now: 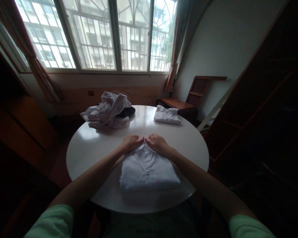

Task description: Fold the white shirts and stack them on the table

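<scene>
- Your left hand (132,142) is on the left side of the collar (145,147) of a white shirt (150,163), its fingers curled narrowly on the cloth.
- Your right hand (159,144) mirrors it on the right side, also closed narrowly on the collar; the two thumbs point towards each other, close together.
- The light is dim and your fingertips are partly hidden, so you cannot tell how many layers of cloth they pinch.
- The shirt lies folded, front up, on the near half of the round white table (88,165), collar at the far end, with a button (148,172) showing towards the near fold.
- At the far left of the table you have a rumpled heap of pale clothes (106,110), with a dark patterned cloth (126,112) at its right side.
- At the far right lies a smaller folded white garment (167,115), well apart from your hands.
- Beyond the table stands a barred window (96,43).
</scene>
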Demonstrator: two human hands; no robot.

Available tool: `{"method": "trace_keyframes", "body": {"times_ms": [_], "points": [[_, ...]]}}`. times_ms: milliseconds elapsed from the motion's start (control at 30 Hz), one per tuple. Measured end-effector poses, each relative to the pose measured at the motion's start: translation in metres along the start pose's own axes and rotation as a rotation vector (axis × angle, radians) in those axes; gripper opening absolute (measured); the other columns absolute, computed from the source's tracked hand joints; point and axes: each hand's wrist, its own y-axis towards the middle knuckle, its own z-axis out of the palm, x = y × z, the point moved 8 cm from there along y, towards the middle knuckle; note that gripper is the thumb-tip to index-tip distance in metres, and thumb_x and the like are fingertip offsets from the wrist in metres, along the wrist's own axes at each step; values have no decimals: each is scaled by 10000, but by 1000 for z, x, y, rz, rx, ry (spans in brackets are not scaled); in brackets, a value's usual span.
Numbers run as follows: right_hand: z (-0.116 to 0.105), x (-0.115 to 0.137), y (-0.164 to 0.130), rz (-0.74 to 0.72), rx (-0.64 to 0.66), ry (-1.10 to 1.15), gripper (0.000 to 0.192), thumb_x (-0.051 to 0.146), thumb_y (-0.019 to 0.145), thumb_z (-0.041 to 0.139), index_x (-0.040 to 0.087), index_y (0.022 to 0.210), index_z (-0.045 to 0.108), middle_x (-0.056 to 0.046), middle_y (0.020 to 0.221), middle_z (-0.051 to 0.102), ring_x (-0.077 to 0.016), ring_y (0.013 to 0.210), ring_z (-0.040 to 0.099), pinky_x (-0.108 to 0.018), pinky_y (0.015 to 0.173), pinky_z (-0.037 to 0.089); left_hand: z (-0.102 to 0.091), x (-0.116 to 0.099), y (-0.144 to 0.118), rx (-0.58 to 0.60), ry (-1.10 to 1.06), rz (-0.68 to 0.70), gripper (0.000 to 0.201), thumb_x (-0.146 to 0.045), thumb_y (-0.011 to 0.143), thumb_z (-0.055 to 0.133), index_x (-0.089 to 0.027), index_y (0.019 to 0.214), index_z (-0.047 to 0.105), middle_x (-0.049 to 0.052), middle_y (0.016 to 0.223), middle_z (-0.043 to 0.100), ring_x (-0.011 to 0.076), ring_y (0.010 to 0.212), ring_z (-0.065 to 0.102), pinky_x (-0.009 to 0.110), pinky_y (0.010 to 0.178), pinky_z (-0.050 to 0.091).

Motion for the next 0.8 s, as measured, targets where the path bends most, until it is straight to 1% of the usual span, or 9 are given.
{"method": "trace_keyframes", "body": {"times_ms": [100, 167, 300, 367, 467, 567, 633, 700, 800], "points": [[-2, 5, -2, -57, -27, -5, 330, 325, 904, 356, 127, 845, 613, -118, 863, 616, -183, 803, 544, -283, 730, 396, 1, 1, 0, 15, -16, -11, 576, -570, 832, 254, -176, 738, 663, 100, 762, 677, 205, 690, 604, 260, 576, 354], [-7, 9, -4, -106, -81, 32, 283, 291, 896, 377, 134, 836, 605, -105, 847, 603, -173, 790, 532, -284, 734, 399, 1, 2, 0, 14, -19, -19, 579, -571, 831, 259, -171, 744, 667, 104, 762, 676, 207, 691, 602, 261, 579, 353], [-21, 18, -8, -243, -260, 204, 127, 224, 837, 474, 153, 812, 576, -82, 857, 578, -169, 813, 512, -293, 753, 412, -2, 3, -1, -7, -26, -29, 563, -552, 839, 266, -160, 756, 661, 103, 773, 671, 205, 698, 592, 259, 569, 337], [-26, 23, -11, -321, -304, 316, 69, 198, 810, 505, 165, 785, 561, -70, 846, 568, -163, 803, 512, -290, 742, 423, -1, 3, -2, -5, -43, -34, 546, -519, 855, 254, -161, 750, 652, 94, 763, 664, 192, 679, 582, 256, 559, 325], [-29, 29, -15, -405, -284, 448, 45, 200, 791, 541, 176, 754, 548, -60, 837, 561, -158, 797, 515, -287, 728, 435, 0, 6, -3, -34, -68, -49, 489, -447, 878, 256, -166, 744, 633, 76, 741, 649, 178, 661, 565, 257, 568, 323], [-32, 31, -17, -432, -228, 476, 73, 227, 755, 597, 177, 746, 545, -60, 862, 558, -164, 820, 510, -298, 748, 432, -8, 8, -5, -170, -109, -36, 372, -376, 874, 326, -167, 753, 608, 59, 753, 627, 164, 688, 550, 256, 615, 352], [-34, 32, -19, -435, -195, 454, 102, 236, 729, 623, 173, 749, 545, -60, 858, 551, -167, 812, 502, -303, 744, 429, -18, 5, -8, -287, -152, 47, 260, -323, 847, 407, -164, 762, 594, 54, 797, 615, 158, 741, 540, 256, 679, 374], [-34, 31, -19, -438, -167, 432, 100, 218, 714, 624, 171, 755, 546, -55, 841, 542, -166, 799, 493, -297, 729, 425, -26, -4, -12, -353, -205, 188, 163, -269, 811, 475, -166, 758, 588, 50, 825, 605, 155, 789, 527, 258, 732, 383], [-33, 30, -19, -441, -139, 425, 97, 146, 683, 602, 171, 758, 545, -45, 832, 532, -162, 803, 487, -283, 723, 418, -30, -18, -18, -324, -271, 381, 135, -240, 793, 500, -172, 712, 585, 36, 773, 588, 150, 782, 504, 257, 725, 388]]}}
